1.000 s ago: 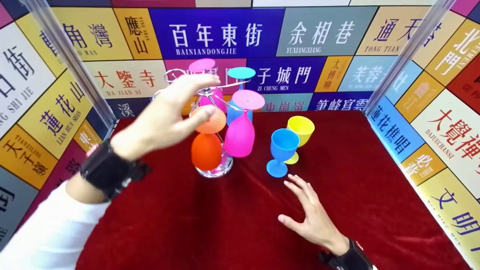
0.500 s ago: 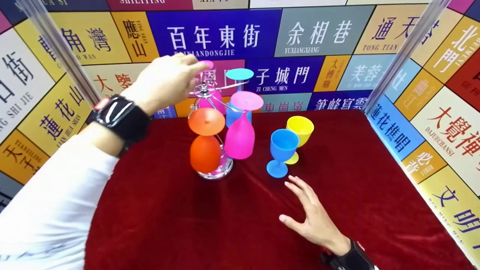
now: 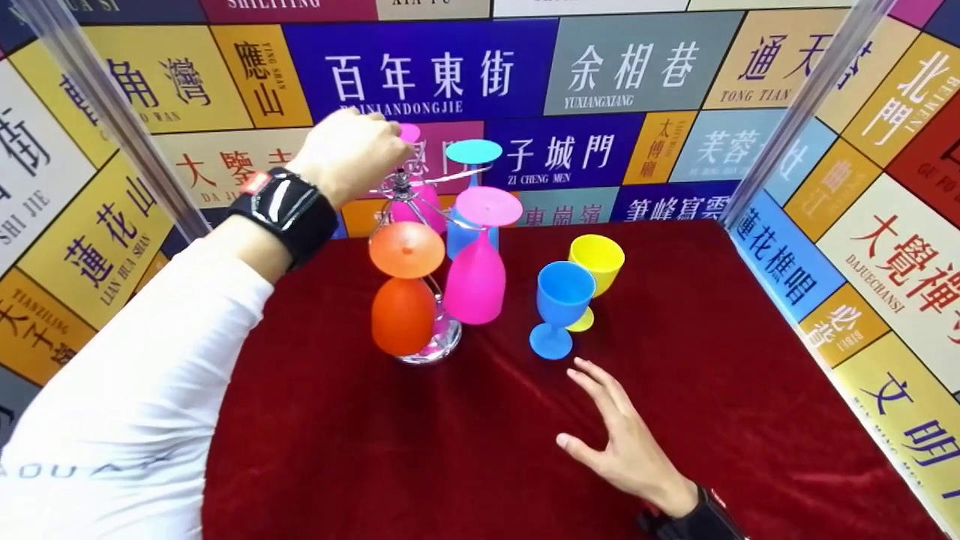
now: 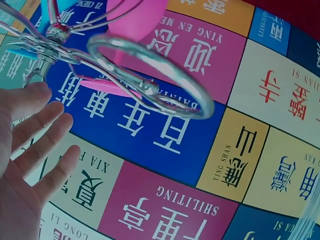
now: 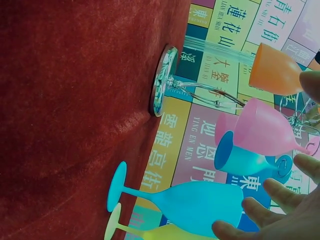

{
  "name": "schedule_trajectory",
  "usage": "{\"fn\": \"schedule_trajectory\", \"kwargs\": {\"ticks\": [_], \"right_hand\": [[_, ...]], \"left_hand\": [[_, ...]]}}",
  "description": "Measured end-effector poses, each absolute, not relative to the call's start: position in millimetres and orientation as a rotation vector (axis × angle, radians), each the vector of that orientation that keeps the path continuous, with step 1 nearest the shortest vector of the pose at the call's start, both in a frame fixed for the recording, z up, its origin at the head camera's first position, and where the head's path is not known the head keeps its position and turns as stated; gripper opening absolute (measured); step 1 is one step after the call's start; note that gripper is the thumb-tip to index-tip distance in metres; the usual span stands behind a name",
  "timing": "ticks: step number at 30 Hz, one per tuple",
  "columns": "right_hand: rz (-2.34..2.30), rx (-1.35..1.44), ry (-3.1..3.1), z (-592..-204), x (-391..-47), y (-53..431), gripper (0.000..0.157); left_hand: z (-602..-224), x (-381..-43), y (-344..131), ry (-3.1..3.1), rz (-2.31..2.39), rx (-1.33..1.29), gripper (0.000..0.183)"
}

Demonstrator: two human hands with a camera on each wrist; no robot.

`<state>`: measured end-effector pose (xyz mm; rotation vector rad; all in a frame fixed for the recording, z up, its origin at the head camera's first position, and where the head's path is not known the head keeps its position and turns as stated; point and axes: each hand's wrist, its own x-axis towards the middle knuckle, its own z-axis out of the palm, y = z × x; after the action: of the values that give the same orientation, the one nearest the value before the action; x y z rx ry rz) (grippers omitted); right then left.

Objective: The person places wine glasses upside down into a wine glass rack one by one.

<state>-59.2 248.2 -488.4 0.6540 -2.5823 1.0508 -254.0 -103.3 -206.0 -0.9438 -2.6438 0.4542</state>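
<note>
A chrome goblet rack (image 3: 403, 187) stands on the table, with goblets hanging upside down by their feet. An orange goblet (image 3: 403, 319) and a pink goblet (image 3: 475, 289) hang in front; a second pink goblet (image 3: 421, 211) and a blue-teal one (image 3: 474, 152) hang behind. My left hand (image 3: 355, 154) is at the rack's top left, partly covering the rear pink foot. In the left wrist view its fingers (image 4: 47, 135) extend loosely beside the hub, near a bare wire loop (image 4: 201, 95). My right hand (image 3: 630, 450) is spread before an upright blue goblet (image 3: 564, 292), holding nothing.
An upright yellow goblet (image 3: 604, 259) stands close behind the blue one. Dark red cloth (image 3: 420, 450) covers the table. Panels with printed lettering (image 3: 420, 71) enclose the back and sides, with clear posts (image 3: 795, 112) at the corners.
My left hand has moved from over the orange goblet to the rear left of the rack's top, then slightly right. My right hand stays about where it was.
</note>
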Motion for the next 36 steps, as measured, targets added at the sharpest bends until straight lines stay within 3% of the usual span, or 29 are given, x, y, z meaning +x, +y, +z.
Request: {"fn": "schedule_trajectory", "kwargs": {"ticks": [10, 19, 36], "right_hand": [[1.072, 0.636, -2.590, -489, -58, 250, 0.086], [1.110, 0.669, -2.589, -487, -59, 251, 0.077], [1.101, 0.632, -2.628, -498, -58, 256, 0.058]], "left_hand": [[-196, -260, -96, -2.630, 0.440, -0.957, 0.015], [-193, -261, -94, -2.648, 0.528, -0.970, 0.009], [-194, -263, -91, -2.629, 0.542, -0.985, 0.017]]}}
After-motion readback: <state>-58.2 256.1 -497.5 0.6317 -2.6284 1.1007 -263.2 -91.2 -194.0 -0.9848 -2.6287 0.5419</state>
